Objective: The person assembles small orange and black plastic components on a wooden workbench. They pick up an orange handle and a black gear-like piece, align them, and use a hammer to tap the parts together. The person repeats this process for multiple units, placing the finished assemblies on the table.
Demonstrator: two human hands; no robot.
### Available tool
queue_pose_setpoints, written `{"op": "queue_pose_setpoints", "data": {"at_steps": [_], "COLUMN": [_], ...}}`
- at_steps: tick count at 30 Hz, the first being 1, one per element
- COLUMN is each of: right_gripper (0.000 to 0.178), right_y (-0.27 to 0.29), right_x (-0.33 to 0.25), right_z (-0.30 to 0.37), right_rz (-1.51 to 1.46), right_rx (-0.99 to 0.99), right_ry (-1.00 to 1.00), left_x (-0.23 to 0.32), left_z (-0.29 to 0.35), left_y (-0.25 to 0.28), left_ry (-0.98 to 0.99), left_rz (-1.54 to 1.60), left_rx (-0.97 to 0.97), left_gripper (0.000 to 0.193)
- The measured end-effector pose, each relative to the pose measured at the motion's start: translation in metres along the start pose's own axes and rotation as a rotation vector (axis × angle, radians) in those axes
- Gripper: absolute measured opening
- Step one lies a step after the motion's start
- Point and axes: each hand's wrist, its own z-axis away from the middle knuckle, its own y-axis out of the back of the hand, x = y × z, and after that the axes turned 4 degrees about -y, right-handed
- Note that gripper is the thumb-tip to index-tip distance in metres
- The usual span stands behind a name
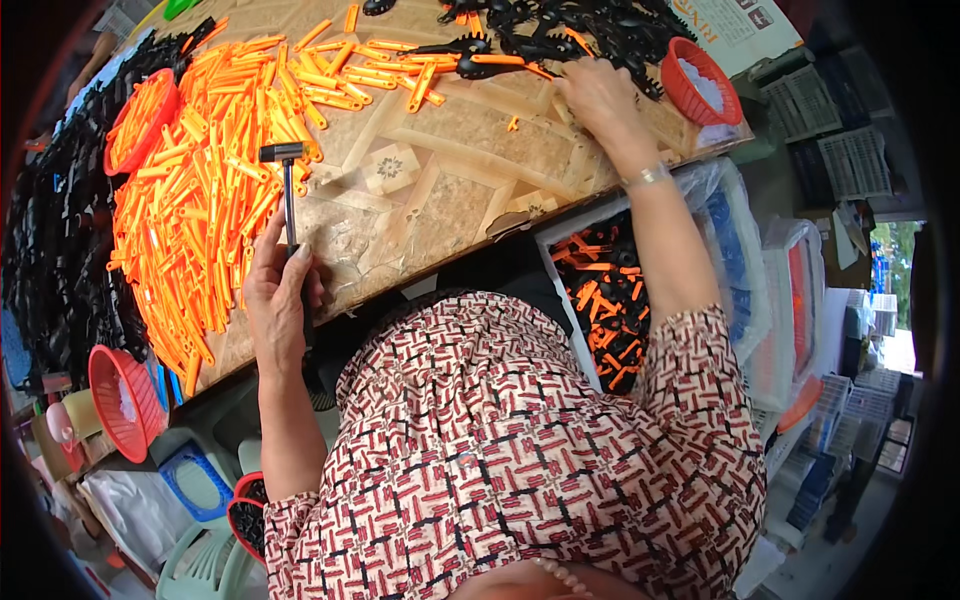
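Note:
My left hand (280,285) is closed around the black grip of a small hammer (289,195). The hammer stands upright in my hand, its dark head just over the right edge of a large heap of orange plastic handles (195,220). At the far side of the table, my right hand (603,98) reaches to the edge of a pile of black plastic parts (545,42). Its fingers bend down and in among them; what lies between the fingertips is hidden. Several orange handles (423,85) trail from the heap toward this hand.
Black strips (65,240) cover the table's left side. A red basket (165,115) of orange handles sits by the heap; another red basket (735,108) holds white material at far right. Below the table edge, a box (575,335) contains mixed orange and black pieces.

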Motion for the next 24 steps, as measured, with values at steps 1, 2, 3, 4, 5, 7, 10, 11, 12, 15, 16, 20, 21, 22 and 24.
{"op": "queue_pose_setpoints", "data": {"at_steps": [1,2,3,4,5,7,10,11,12,15,16,20,21,22,24], "right_gripper": [0.023,0.021,0.020,0.020,0.020,0.017,0.017,0.018,0.019,0.022,0.024,0.036,0.038,0.040,0.042], "right_y": [-0.010,-0.015,-0.011,-0.001,0.007,0.010,0.021,0.029,0.038,0.047,0.050,0.054,0.056,0.057,0.057], "right_x": [-0.009,-0.014,-0.031,-0.052,-0.071,-0.102,-0.142,-0.151,-0.159,-0.167,-0.167,-0.173,-0.174,-0.174,-0.171], "right_z": [-0.007,-0.012,-0.013,-0.012,-0.009,0.000,0.011,0.017,0.021,0.032,0.038,0.069,0.075,0.079,0.085], "right_rz": [0.116,0.232,0.142,0.052,-0.037,-0.165,-0.279,-0.275,-0.270,-0.295,-0.299,-0.326,-0.313,-0.299,-0.283], "right_rx": [0.060,0.120,0.094,0.068,0.039,0.139,0.235,0.215,0.199,0.191,0.166,0.108,0.100,0.091,0.106], "right_ry": [0.007,0.012,0.049,0.093,0.135,0.327,0.510,0.498,0.494,0.498,0.488,0.491,0.492,0.488,0.462], "left_x": [-0.001,0.000,0.002,0.003,0.005,0.008,0.022,0.025,0.026,0.046,0.051,0.035,0.035,0.034,0.033], "left_z": [0.003,0.006,0.010,0.012,0.013,0.015,0.012,0.008,0.003,-0.019,-0.030,-0.094,-0.105,-0.119,-0.134], "left_y": [0.002,0.004,0.007,0.009,0.010,0.015,0.027,0.035,0.041,0.044,0.042,0.052,0.048,0.044,0.033], "left_ry": [0.002,0.004,0.002,-0.001,-0.005,-0.054,0.008,0.000,-0.012,-0.068,-0.134,-0.510,-0.504,-0.497,-0.451], "left_rz": [0.009,0.018,0.040,0.063,0.085,0.134,0.096,-0.018,-0.130,-0.484,-0.604,-1.091,-1.148,-1.205,-1.286], "left_rx": [0.024,0.046,0.052,0.063,0.072,0.089,0.110,0.109,0.115,0.154,0.165,0.235,0.226,0.213,0.102], "left_gripper": [0.059,0.059,0.059,0.058,0.058,0.056,0.047,0.045,0.042,0.035,0.034,0.034,0.035,0.036,0.032]}}
